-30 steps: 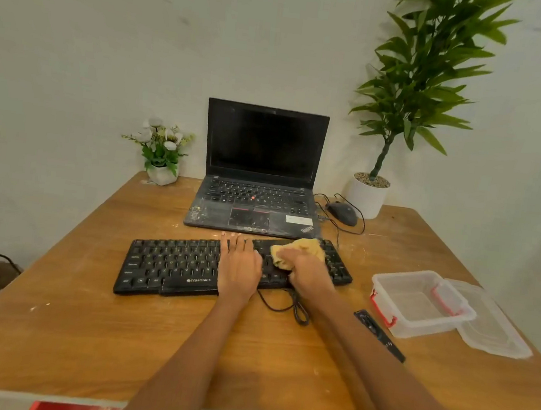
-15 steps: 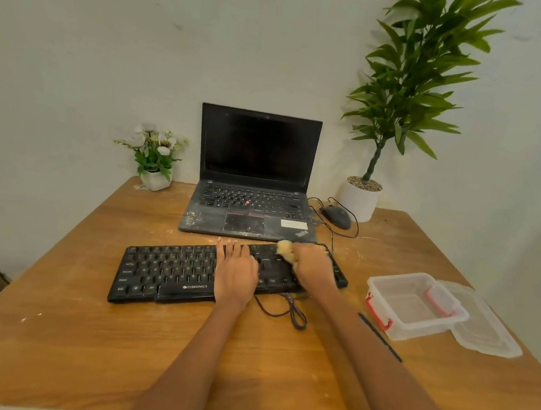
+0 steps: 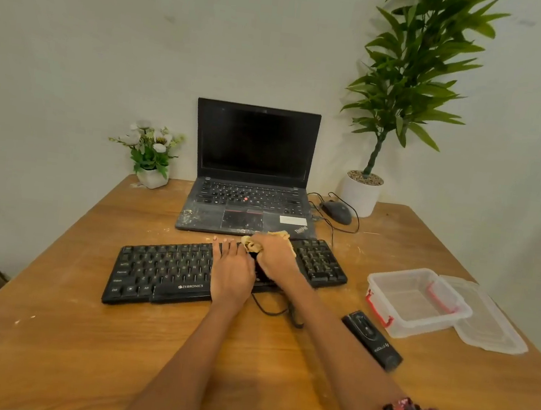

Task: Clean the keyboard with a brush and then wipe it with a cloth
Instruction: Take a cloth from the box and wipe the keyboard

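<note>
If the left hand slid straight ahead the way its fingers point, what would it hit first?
Most likely the front edge of the laptop. The left hand lies flat on the keyboard, fingers pointing away from the person; only bare table seems to lie between.

Bright even light, soft shadows, wide-angle edge warp, slight blur

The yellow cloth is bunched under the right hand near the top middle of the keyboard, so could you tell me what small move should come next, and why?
Probably slide the cloth leftward along the top rows. The right hand grips it beside the left hand, which lies flat on the keyboard and would likely need to shift aside, since the left-side keys lie uncovered.
</note>
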